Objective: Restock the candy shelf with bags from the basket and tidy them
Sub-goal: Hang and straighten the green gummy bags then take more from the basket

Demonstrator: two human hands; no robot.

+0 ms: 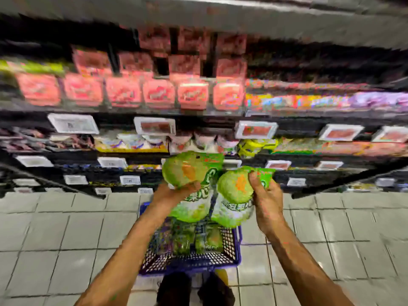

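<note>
The picture is blurred by motion. My left hand [176, 192] grips a green and white candy bag [189, 171] from below, holding it up in front of the lower shelves. My right hand [265, 195] grips a second green bag [234, 191] on its right side, thumb over its top edge. The two bags hang side by side, nearly touching, above a blue wire basket [234, 250] that stands on the floor and holds several more green bags [212, 239].
Dark candy shelves [198, 115] with white price tags [72, 123] fill the upper half, stocked with red packs [159, 93] and mixed colourful bags. Grey floor tiles [66, 239] lie around the basket. My shoes [174, 288] stand just behind it.
</note>
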